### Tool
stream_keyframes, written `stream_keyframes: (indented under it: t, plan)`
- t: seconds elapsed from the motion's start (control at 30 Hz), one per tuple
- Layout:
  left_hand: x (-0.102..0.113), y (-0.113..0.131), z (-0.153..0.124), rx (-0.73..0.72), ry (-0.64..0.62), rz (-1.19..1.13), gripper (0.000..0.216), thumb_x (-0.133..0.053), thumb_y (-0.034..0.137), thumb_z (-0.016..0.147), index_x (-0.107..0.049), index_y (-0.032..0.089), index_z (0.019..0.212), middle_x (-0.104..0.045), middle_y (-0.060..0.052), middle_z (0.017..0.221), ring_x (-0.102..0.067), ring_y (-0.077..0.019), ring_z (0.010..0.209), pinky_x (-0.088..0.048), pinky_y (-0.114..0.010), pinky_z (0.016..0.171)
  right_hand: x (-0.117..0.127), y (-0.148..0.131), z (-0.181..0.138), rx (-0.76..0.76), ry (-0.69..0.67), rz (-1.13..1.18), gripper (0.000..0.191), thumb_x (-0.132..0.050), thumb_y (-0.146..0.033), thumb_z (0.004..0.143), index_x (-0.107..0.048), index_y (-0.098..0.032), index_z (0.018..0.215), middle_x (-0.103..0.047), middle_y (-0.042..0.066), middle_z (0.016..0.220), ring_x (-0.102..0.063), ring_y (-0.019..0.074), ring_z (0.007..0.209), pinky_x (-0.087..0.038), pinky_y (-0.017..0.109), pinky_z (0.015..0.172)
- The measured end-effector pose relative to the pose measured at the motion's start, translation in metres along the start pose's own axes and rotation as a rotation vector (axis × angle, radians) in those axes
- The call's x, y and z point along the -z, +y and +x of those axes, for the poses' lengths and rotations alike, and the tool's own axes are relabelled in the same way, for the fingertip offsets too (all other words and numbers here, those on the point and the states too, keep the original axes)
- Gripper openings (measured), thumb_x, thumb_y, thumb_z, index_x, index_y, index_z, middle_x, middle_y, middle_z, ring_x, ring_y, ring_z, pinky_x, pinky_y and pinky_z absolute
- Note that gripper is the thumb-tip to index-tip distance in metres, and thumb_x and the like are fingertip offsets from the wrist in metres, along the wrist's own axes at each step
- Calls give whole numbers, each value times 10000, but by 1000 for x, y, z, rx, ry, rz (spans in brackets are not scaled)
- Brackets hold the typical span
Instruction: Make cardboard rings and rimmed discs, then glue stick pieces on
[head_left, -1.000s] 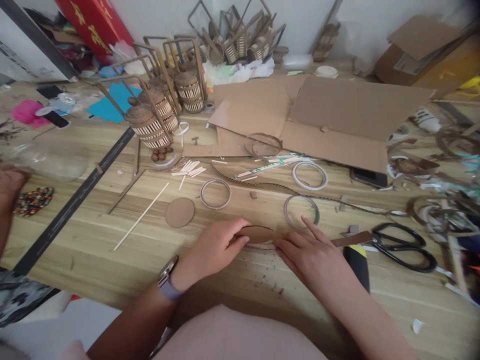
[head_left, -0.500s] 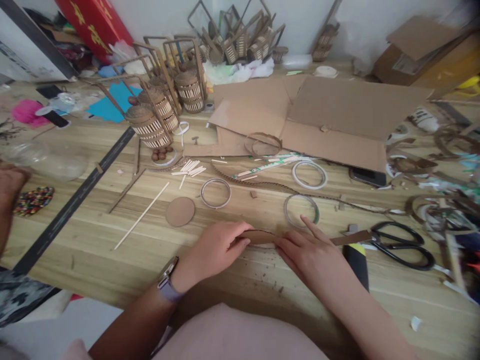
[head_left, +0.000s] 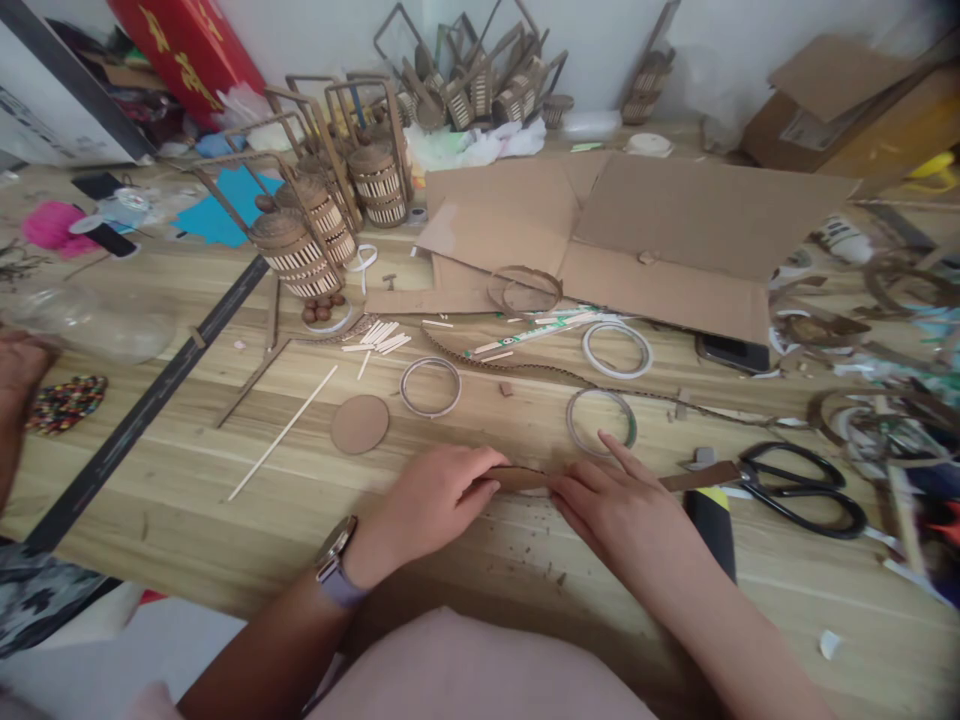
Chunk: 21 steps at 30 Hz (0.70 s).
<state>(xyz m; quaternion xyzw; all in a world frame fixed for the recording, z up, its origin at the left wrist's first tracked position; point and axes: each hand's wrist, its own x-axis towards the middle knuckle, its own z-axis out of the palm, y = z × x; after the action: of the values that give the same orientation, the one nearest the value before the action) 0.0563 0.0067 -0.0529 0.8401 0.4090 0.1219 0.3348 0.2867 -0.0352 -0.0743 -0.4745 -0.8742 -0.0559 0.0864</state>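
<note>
Between my two hands runs a narrow brown cardboard strip [head_left: 523, 479], held just above the table near its front edge. My left hand [head_left: 431, 500] pinches its left end between thumb and fingers. My right hand [head_left: 611, 505] grips it further right, index finger lifted off, and the strip's tail comes out beyond the hand towards the scissors [head_left: 806, 490]. Just beyond my right hand lies a roll of tape [head_left: 602, 420]. A cardboard disc [head_left: 360, 424] and a second tape roll [head_left: 430, 387] lie beyond my left hand.
Small lantern-like baskets [head_left: 296, 250] with tall handles stand at the back left. Flattened cardboard [head_left: 675, 220] covers the back middle. Short pale sticks [head_left: 382, 335] lie left of centre. A black-and-yellow tool [head_left: 712, 530] sits beside my right forearm. Another person's hand [head_left: 22, 365] rests at far left.
My left hand has slid slightly right along the strip, so a little less of it shows between my hands. The right hand has hardly moved.
</note>
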Motion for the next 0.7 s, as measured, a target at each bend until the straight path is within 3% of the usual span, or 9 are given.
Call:
stream_keyframes:
  t: [0.7]
  plan:
    - [-3, 0, -1, 5, -29, 31, 203, -498, 191, 940, -612, 187, 1108, -716, -66, 1024, -661, -255, 931, -485, -357, 792, 2, 0, 0, 3, 23, 4, 330, -406, -183, 976, -651, -204, 757, -605, -23, 637, -645, 168, 635, -351, 448, 1044]
